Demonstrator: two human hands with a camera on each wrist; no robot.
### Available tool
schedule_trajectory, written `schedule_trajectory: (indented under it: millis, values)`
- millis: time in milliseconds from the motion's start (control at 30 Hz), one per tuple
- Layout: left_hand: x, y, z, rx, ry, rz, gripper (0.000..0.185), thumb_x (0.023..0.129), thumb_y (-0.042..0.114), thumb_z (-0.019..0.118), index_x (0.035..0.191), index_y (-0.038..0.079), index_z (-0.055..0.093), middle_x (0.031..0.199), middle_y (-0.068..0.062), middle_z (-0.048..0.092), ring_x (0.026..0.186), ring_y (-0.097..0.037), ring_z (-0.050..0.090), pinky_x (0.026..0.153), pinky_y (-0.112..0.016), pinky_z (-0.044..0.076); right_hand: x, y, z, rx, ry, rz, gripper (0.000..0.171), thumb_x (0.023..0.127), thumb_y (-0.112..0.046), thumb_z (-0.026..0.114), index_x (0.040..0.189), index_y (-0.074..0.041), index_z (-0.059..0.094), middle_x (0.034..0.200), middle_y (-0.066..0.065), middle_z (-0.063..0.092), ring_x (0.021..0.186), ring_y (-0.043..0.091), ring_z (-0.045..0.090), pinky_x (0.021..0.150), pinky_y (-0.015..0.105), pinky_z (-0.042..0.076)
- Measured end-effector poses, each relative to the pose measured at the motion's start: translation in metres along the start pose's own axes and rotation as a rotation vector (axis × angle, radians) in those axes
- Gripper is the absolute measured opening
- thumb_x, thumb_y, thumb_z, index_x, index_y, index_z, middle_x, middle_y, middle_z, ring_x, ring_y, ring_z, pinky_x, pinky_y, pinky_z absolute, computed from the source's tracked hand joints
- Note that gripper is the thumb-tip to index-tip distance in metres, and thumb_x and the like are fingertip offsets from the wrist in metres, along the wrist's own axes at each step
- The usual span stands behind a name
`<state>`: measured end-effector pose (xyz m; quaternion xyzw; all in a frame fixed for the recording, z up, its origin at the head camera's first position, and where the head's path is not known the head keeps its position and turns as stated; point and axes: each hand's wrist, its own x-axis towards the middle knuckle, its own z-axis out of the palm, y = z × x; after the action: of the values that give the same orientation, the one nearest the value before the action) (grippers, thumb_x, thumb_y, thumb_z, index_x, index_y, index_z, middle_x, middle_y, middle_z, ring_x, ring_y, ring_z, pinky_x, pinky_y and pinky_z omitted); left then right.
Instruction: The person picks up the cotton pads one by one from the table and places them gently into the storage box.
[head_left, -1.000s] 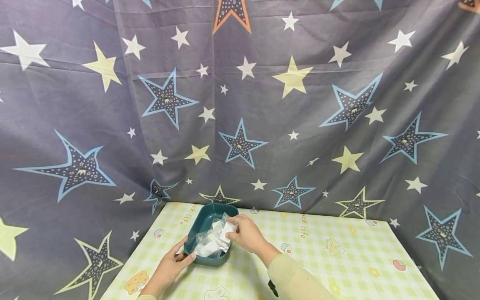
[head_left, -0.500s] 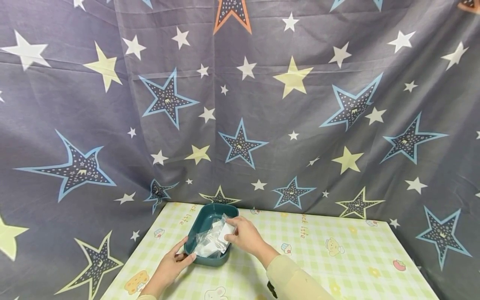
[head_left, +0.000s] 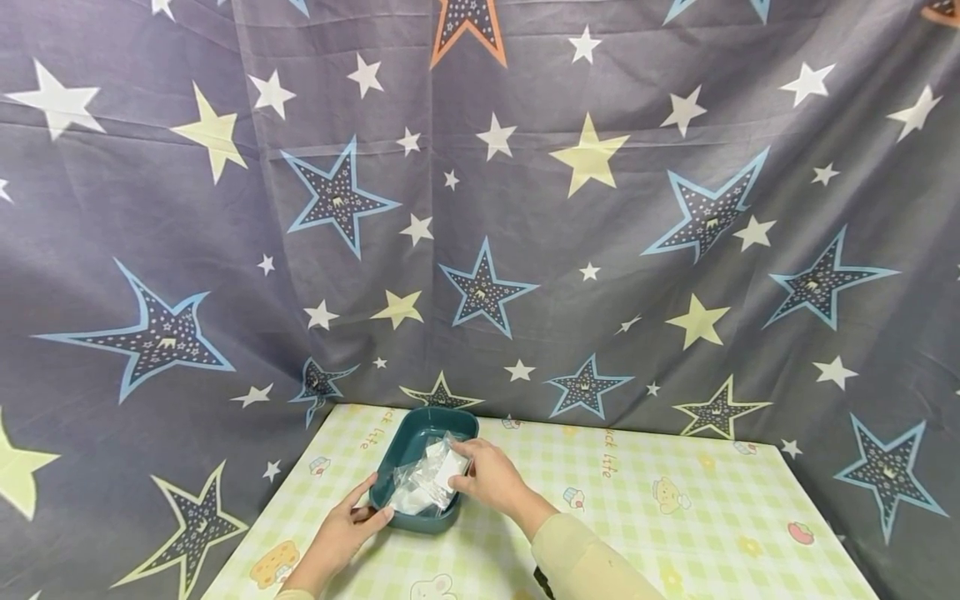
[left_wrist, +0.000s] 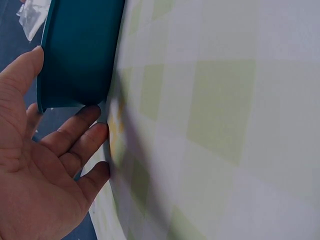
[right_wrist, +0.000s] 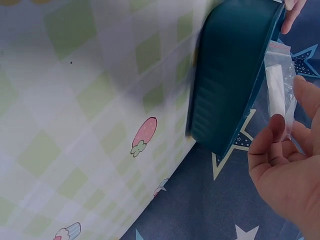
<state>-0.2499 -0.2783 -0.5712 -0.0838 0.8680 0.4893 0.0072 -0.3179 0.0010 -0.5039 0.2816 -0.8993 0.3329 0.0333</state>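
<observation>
A dark green rectangular bin (head_left: 425, 523) stands on the table with several clear plastic bags (head_left: 418, 483) of white contents heaped in its near part. My left hand (head_left: 336, 535) holds the bin's near left corner; in the left wrist view the thumb of that hand (left_wrist: 55, 165) lies on the rim and other fingers touch the wall. Over the bin's right rim, my right hand (head_left: 498, 479) pinches a small clear zip bag (right_wrist: 276, 87) with a white piece inside. That bag leans against the heap, and the fingers partly cover it.
A green-and-white checked cloth (head_left: 630, 533) with cartoon prints covers the table. Behind the table and at both sides hangs a grey curtain (head_left: 525, 208) with stars. The bin stands near the table's back edge.
The bag in my right hand has tilted slightly back onto the heap, and its white face shows more. My left hand and the bin have stayed in place.
</observation>
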Motion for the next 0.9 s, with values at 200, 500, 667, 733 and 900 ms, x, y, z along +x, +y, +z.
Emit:
schedule_trajectory:
  millis: [200,500,667,733,900]
  values:
    - [0.0019,-0.0008,0.0004,0.002,-0.006,-0.008,0.084,0.097,0.046,0.079,0.167,0.018,0.042,0.14,-0.034,0.066,0.134,-0.045,0.065,0.101,-0.051,0.06,-0.0012,0.0019,0.0044,-0.036,-0.019,0.007,0.066,0.091,-0.024,0.086,0.149,-0.005,0.063,0.149,0.015,0.065,0.087,0.015,0.068,0.089,0.03,0.056]
    - [0.0027,-0.0021,0.0012,-0.017,-0.005,-0.02,0.085,0.097,0.047,0.079,0.167,0.019,0.04,0.143,-0.035,0.063,0.135,-0.046,0.064,0.1,-0.052,0.061,-0.0028,0.0001,0.0052,-0.024,-0.046,0.022,0.067,0.094,-0.025,0.083,0.153,-0.006,0.059,0.16,0.01,0.057,0.128,0.028,0.067,0.114,0.044,0.052]
    - [0.0031,-0.0023,0.0016,-0.018,0.0,-0.017,0.086,0.096,0.048,0.08,0.167,0.018,0.041,0.141,-0.035,0.065,0.134,-0.046,0.065,0.099,-0.05,0.061,-0.0033,0.0009,0.0054,-0.001,-0.066,0.016,0.065,0.094,-0.024,0.082,0.152,-0.006,0.06,0.163,0.011,0.054,0.114,0.027,0.074,0.103,0.037,0.057]
    - [0.0034,-0.0027,0.0019,-0.014,0.001,-0.016,0.086,0.096,0.048,0.08,0.167,0.018,0.041,0.139,-0.035,0.066,0.133,-0.046,0.065,0.098,-0.049,0.062,-0.0037,0.0009,0.0056,-0.011,-0.066,0.008,0.063,0.094,-0.024,0.082,0.151,-0.006,0.062,0.162,0.012,0.055,0.118,0.027,0.073,0.106,0.039,0.057]
    - [0.0039,-0.0034,0.0018,-0.016,0.001,-0.016,0.085,0.096,0.048,0.08,0.167,0.018,0.042,0.139,-0.035,0.066,0.133,-0.045,0.066,0.094,-0.045,0.062,-0.004,0.0,0.0062,-0.033,-0.074,-0.002,0.06,0.093,-0.025,0.082,0.147,-0.005,0.065,0.158,0.013,0.059,0.123,0.025,0.071,0.112,0.043,0.054]
